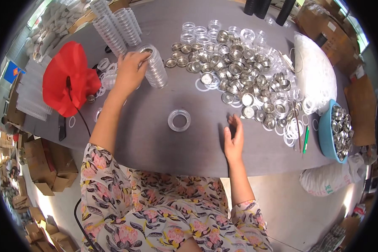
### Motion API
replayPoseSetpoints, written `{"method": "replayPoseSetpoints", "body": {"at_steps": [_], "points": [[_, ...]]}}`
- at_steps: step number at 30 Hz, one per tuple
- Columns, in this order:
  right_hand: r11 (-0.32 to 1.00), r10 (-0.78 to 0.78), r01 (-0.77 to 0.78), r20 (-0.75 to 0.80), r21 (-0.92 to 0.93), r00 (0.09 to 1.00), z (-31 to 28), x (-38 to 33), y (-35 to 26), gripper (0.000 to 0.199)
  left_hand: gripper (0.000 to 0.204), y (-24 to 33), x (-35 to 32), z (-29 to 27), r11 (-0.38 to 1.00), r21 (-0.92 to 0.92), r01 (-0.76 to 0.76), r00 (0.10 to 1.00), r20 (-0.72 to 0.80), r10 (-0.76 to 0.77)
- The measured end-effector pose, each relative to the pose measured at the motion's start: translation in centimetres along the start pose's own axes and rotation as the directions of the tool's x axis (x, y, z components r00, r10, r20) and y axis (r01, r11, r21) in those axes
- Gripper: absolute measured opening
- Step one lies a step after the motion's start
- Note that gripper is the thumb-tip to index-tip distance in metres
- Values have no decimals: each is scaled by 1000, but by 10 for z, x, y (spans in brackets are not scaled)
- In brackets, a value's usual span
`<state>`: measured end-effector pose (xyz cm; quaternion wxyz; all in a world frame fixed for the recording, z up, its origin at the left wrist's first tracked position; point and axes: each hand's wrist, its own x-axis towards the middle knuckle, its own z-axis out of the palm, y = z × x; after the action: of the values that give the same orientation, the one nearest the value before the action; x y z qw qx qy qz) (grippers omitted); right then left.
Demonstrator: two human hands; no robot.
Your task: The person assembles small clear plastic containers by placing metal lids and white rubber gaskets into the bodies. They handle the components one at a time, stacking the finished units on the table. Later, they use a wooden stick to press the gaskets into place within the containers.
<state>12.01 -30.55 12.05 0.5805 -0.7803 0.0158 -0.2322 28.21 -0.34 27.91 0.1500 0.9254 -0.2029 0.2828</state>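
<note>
Left hand (130, 71): arm stretched forward over the tabletop (155, 138); fingers curled around the top of a leaning stack of clear round cases (154, 66), grasping it from the left side.
Stack of clear round cases: stands on the far left part of the tabletop, tilted, its foot toward the right and near side; further clear stacks (115, 25) lie just behind it, well up the tabletop.
Right hand (234, 138): released, fingers loosely spread and slightly bent, holding nothing; heel near the front edge of the tabletop, fingertips pointing toward the pile.
Single clear ring case (179, 120): lies flat and alone on the bare tabletop, between the two hands, touched by neither.
Pile of metal tins and clear lids (235, 67): spreads across the far right half of the tabletop; its near margin lies just beyond the right fingertips.
White rings (290, 133): loose, at the right of the pile, beside a green pen (305, 140).
Blue bowl (324, 138): at the right edge of the tabletop, filled with metal tins.
White bag (317, 73): along the far right side, behind the bowl.
Red fan (69, 77): at the left edge, left of the left forearm, its black cable running down off the tabletop.
Open room: bare grey surface in the near centre, around the single case and between the forearms; front edge runs just before the person's patterned sleeves.
</note>
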Motion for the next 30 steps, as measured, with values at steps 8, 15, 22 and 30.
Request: {"method": "replayPoseSetpoints", "body": {"at_steps": [8, 15, 22, 30], "points": [[998, 4, -4, -5, -68, 1000, -2, 2, -6, 45, 24, 28, 1, 5, 995, -11, -94, 973, -212, 90], [983, -5, 6, 9, -183, 1000, -1, 2, -9, 46, 34, 86, -17, 110, 869, -377, -321, 914, 116, 388], [987, 29, -32, -22, -160, 999, 0, 2, -9, 50, 16, 97, -7, 136, 935, -196, -295, 897, 280, 342], [924, -122, 168, 154, -342, 981, -4, 7, -20, 67, 18, 125, -54, 120, 622, -562, 546, 513, 811, 282]]}}
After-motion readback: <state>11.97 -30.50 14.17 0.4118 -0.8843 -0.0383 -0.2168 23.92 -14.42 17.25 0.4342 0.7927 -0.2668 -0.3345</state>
